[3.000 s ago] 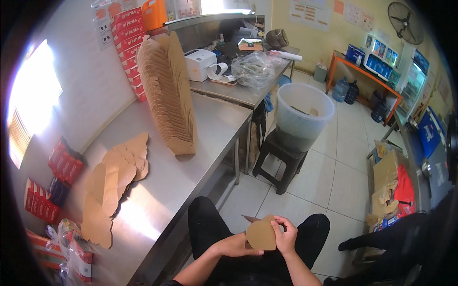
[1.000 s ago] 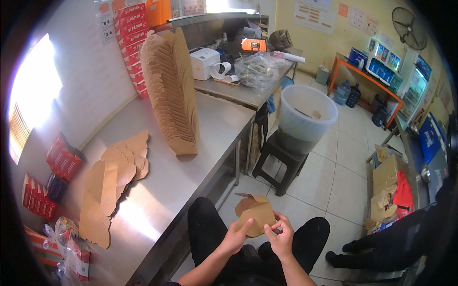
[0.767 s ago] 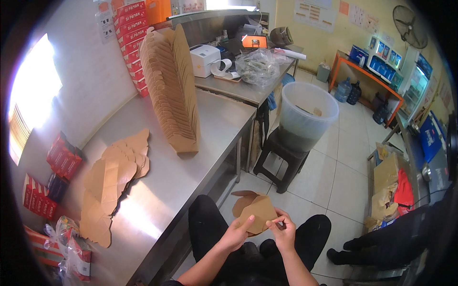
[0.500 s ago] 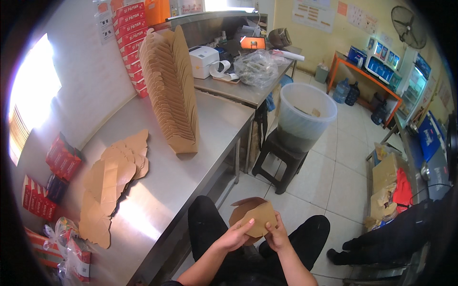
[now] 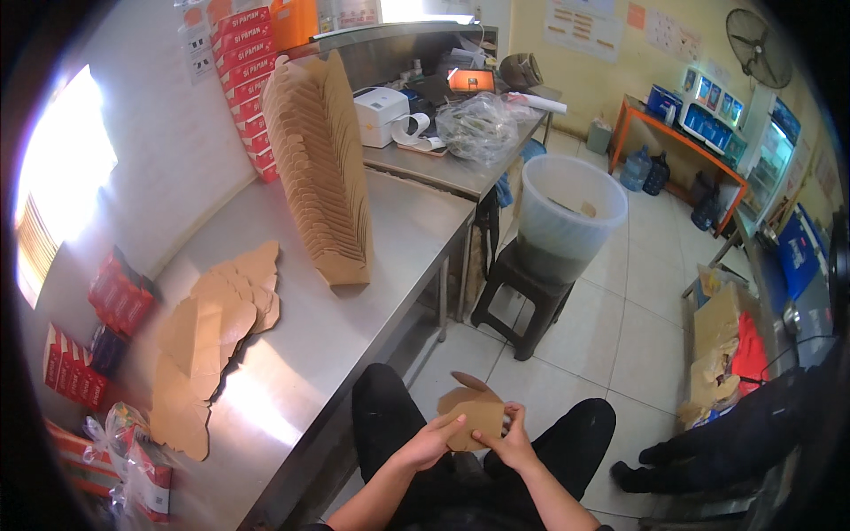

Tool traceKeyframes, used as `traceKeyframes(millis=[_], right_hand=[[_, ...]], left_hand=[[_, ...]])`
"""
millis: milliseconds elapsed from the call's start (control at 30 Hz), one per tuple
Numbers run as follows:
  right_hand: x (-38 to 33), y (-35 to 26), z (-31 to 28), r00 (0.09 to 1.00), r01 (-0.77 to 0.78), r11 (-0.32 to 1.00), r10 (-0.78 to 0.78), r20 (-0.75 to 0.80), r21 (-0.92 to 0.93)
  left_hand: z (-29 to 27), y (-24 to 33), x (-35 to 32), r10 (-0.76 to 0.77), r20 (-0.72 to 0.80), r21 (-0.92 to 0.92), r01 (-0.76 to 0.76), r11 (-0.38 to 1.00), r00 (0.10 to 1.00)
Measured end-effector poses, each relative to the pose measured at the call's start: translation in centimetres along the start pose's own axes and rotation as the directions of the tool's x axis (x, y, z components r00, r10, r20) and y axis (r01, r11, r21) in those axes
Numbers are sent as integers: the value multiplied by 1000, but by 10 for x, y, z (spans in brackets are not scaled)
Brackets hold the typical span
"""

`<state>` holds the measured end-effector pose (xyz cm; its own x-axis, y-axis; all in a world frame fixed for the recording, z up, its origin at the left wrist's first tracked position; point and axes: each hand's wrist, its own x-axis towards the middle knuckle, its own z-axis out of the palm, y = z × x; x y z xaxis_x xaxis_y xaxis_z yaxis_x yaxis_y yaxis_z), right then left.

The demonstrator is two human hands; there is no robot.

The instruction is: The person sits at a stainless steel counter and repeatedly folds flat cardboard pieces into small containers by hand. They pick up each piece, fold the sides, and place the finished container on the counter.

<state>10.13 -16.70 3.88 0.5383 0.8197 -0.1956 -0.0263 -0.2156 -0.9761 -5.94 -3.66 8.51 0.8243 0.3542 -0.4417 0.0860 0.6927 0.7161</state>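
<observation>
The left hand [image 5: 431, 441] and right hand [image 5: 513, 440] were pinching a seemingly half-folded box [image 5: 480, 418] beyond the right edge of the tabletop [image 5: 405, 221], whose far edge had the folded stack [image 5: 314, 177], its left the unfolded blanks [image 5: 205, 327].

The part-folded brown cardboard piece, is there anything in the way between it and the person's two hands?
Nothing visible is in the way: the bare left hand and the bare right hand both touch the part-folded brown cardboard piece directly, one at each side.
</observation>
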Motion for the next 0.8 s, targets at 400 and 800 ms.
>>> traceKeyframes(millis=[400,800], right_hand=[[-1,-33,-11,751,619,676,-659,46,-400],[-12,-17,-9,911,375,918,-391,-131,-129]], left_hand=[[-6,-16,12,23,-51,192,-13,981,998],[4,-8,3,-23,-24,185,27,982,999]])
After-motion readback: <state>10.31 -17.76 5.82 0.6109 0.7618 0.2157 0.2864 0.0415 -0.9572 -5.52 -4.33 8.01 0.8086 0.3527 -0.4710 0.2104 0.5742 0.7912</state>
